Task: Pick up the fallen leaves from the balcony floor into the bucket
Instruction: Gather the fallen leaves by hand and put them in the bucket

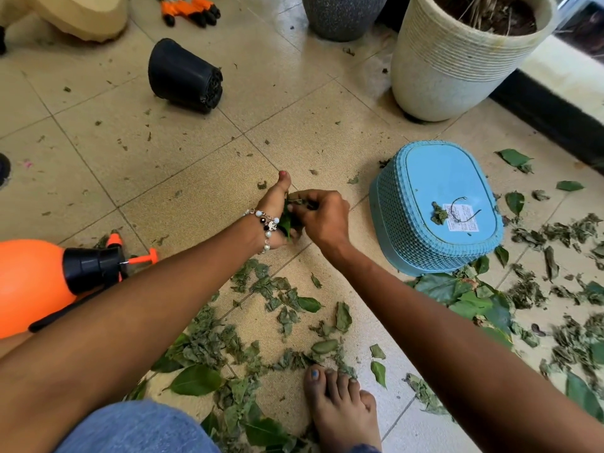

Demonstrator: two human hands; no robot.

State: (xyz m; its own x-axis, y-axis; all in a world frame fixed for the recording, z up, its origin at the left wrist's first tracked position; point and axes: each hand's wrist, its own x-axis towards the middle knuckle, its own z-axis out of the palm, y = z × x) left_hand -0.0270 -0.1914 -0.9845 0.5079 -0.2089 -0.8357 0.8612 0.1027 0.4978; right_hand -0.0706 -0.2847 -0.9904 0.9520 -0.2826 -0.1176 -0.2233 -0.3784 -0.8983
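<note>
Green and dried fallen leaves (277, 302) lie scattered over the beige tiled floor (183, 152), thickest near my foot and at the right. A light blue woven bucket (434, 207) rests upside down at the right, with a leaf scrap and a wire on its base. My left hand (276, 215), with a beaded bracelet at the wrist, holds a small bunch of leaves (287, 220) in its palm. My right hand (322, 217) meets it and pinches leaves against that bunch. Both hands hover low over the floor, left of the bucket.
An orange spray bottle (39, 282) lies at the left. A black plastic pot (184, 76) lies tipped over behind. A white planter (457, 53) and a grey pot (340, 14) stand at the back, near orange gloves (191, 9). My bare foot (340, 410) is at the bottom.
</note>
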